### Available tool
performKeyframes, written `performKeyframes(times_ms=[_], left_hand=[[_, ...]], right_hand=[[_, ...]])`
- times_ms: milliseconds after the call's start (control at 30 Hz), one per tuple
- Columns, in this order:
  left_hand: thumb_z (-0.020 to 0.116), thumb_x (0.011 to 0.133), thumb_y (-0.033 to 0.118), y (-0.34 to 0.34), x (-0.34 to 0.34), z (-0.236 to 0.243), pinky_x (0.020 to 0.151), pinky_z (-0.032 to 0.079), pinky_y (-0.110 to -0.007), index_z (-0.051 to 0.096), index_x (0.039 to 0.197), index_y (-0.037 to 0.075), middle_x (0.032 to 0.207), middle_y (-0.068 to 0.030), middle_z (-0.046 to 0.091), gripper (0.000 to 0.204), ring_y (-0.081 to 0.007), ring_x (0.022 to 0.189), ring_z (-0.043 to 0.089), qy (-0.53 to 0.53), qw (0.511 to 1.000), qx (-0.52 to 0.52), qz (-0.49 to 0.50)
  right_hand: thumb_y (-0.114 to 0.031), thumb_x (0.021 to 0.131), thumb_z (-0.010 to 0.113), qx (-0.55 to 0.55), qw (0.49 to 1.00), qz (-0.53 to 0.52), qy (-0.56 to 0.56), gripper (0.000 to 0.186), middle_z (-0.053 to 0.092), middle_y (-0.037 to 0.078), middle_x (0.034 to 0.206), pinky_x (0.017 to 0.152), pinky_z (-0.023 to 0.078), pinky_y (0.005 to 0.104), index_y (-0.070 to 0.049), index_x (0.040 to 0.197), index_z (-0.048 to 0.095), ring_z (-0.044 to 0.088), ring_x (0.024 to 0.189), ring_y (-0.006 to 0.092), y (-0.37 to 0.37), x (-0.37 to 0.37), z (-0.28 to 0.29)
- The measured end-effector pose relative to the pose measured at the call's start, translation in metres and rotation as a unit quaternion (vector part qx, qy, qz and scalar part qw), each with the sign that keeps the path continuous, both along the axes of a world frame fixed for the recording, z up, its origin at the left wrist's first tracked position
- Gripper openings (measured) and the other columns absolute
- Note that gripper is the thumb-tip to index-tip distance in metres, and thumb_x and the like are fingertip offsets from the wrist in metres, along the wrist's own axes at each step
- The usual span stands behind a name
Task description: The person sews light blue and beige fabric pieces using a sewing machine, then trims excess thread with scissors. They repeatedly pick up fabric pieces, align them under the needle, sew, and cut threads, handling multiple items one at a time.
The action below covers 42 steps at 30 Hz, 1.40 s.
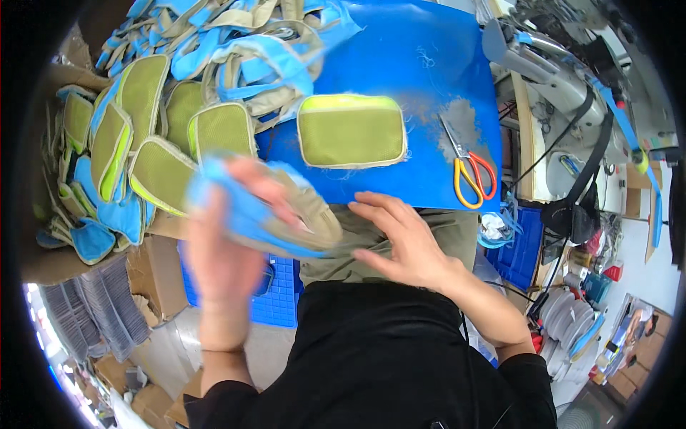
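The blue-and-tan fabric pouch (318, 214) is in your left hand (227, 247), clamped round its blue side — blurred, so exact finger placement is unclear — near the front edge of the blue table (400, 53). Your right hand (406, 237) is empty just beside it, fingers spread. The pouch should handle light and floppy; hold its edge so it doesn't bunch.

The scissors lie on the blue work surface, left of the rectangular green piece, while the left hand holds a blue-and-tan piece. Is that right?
No: the scissors lie right of the rectangular green piece, as the head view shows. The blue work surface, left hand and blue-and-tan piece are as stated.
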<state>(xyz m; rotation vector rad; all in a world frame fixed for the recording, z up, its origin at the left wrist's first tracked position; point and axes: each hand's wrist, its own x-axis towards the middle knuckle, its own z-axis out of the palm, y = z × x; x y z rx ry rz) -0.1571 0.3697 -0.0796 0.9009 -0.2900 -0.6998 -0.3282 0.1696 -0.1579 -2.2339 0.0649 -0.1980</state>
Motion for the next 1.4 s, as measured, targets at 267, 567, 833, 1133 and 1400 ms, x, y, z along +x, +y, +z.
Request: performKeyframes(times_ms=[267, 567, 833, 1133, 1400], left_hand=[[0.037, 0.114, 0.022, 0.006, 0.203, 0.092, 0.121, 0.040, -0.047, 0.039, 0.150, -0.010, 0.153, -0.0263, 0.048, 0.049, -0.0335, 0.134, 0.054, -0.224, 0.932, 0.110, 0.263], [0.061, 0.097, 0.004, 0.012, 0.114, -0.044, 0.117, 0.041, -0.049, 0.045, 0.146, -0.005, 0.150, -0.0207, 0.051, 0.052, -0.0350, 0.133, 0.054, -0.406, 0.753, 0.308, 0.418], [0.082, 0.083, 0.017, -0.143, 0.082, -0.106, 0.115, 0.041, -0.046, 0.059, 0.137, 0.005, 0.132, -0.0175, 0.066, 0.059, -0.0356, 0.129, 0.059, -0.709, 0.484, 0.505, -0.089], [0.084, 0.077, 0.005, -0.125, 0.014, -0.069, 0.070, 0.051, -0.034, 0.068, 0.095, 0.005, 0.091, -0.0075, 0.071, 0.024, -0.0227, 0.076, 0.063, -0.554, 0.749, 0.328, -0.153], [0.084, 0.079, 0.002, -0.125, -0.004, -0.044, 0.071, 0.043, -0.025, 0.071, 0.092, 0.002, 0.087, -0.0016, 0.068, 0.019, -0.0111, 0.075, 0.052, -0.547, 0.760, 0.335, -0.102]], right_hand=[[-0.012, 0.087, 0.077, -0.102, 0.967, -0.232, -0.030, 0.043, 0.064, 0.019, 0.131, 0.105, 0.048, 0.0441, -0.003, 0.127, 0.065, 0.061, 0.123, 0.0382, -0.080, -0.040, -0.030], [-0.018, 0.089, 0.075, -0.030, 0.959, -0.283, 0.000, 0.039, 0.069, 0.016, 0.120, 0.093, 0.054, 0.0408, -0.004, 0.125, 0.067, 0.069, 0.108, 0.0310, -0.097, -0.017, -0.043], [-0.030, 0.087, 0.078, 0.185, 0.937, -0.296, 0.018, 0.067, 0.071, 0.020, 0.121, 0.089, 0.056, 0.0420, 0.005, 0.140, 0.055, 0.072, 0.100, 0.0266, -0.105, 0.067, -0.077], [-0.034, 0.093, 0.078, 0.277, 0.937, -0.212, -0.015, 0.035, 0.068, 0.004, 0.096, 0.078, 0.049, 0.0308, -0.005, 0.112, 0.076, 0.057, 0.085, 0.0137, -0.093, 0.014, -0.023], [-0.022, 0.100, 0.072, 0.376, 0.915, -0.138, -0.051, 0.020, 0.064, 0.000, 0.094, 0.075, 0.045, 0.0261, -0.004, 0.099, 0.065, 0.054, 0.085, 0.0072, -0.096, -0.021, -0.021]])
